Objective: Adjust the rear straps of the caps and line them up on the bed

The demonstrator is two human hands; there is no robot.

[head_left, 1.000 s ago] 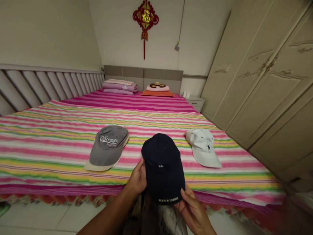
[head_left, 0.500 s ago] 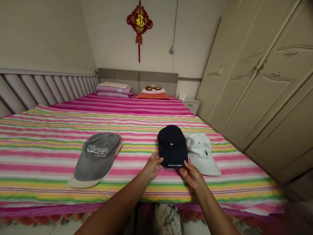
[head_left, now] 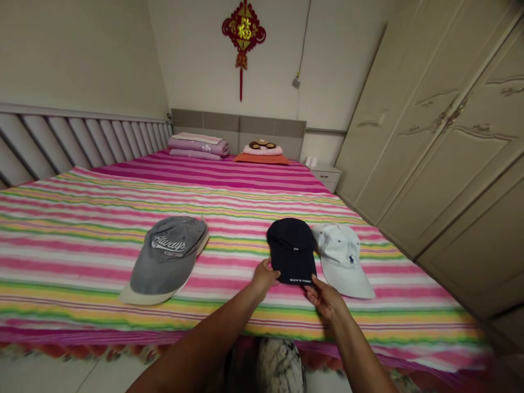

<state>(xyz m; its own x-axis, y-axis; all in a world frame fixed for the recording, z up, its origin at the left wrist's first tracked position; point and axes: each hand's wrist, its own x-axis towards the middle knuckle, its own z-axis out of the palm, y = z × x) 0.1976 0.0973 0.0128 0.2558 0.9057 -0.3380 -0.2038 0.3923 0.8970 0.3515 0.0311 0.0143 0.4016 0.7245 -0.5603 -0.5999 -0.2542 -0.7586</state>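
Between my two hands is a navy baseball cap (head_left: 292, 251) with small white lettering along its brim, which points toward me. My left hand (head_left: 266, 278) pinches the brim's left edge, thumb on top. At the brim's right front corner, my right hand (head_left: 323, 297) grips with its thumb above and fingers partly below. Close against the navy cap's right side lies a white baseball cap (head_left: 339, 259) with a small dark emblem. Farther left on the striped sheet (head_left: 233, 262) rests a grey baseball cap (head_left: 170, 256) with white script and a pale brim edge.
Folded purple bedding (head_left: 196, 147) and a pink and orange stack (head_left: 262, 153) lie by the headboard (head_left: 270, 128). A slatted rail (head_left: 102, 128) runs along the left. A wardrobe (head_left: 429, 164) and a small nightstand (head_left: 327, 177) stand at the right.
The navy cap now sits lower on the bed, its crown looking flatter and its front more foreshortened. Both hands still hold its brim. The view has shifted slightly.
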